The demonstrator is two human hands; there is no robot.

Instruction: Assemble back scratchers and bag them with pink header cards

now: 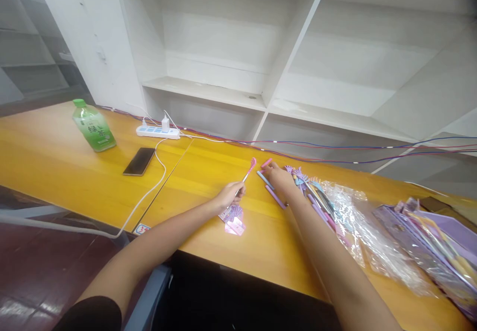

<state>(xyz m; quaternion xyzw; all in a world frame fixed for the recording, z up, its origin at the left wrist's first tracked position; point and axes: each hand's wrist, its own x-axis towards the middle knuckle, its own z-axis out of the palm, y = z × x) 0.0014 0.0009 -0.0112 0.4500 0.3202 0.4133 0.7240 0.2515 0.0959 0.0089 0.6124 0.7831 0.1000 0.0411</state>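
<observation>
My left hand (231,195) is closed around a thin metal back scratcher (246,174) with a pink end, which points up and away over the table. Just below that hand lie several small pink and purple printed cards (234,220). To the right, my right hand (278,176) reaches down with curled fingers on a short pink tube (266,162). A blue tube (264,179) and a purple tube (276,197) lie beside it. Right of this hand is a pile of back scratchers (313,192) with purple hand-shaped ends, partly hidden by my forearm.
Clear plastic wrapping (367,226) lies right of the pile, then a purple bin (460,234) and packed sticks (428,231). On the left are a green bottle (95,127), a phone (139,161) and a power strip (157,131). Cables (305,144) run along the back under white shelves (208,92).
</observation>
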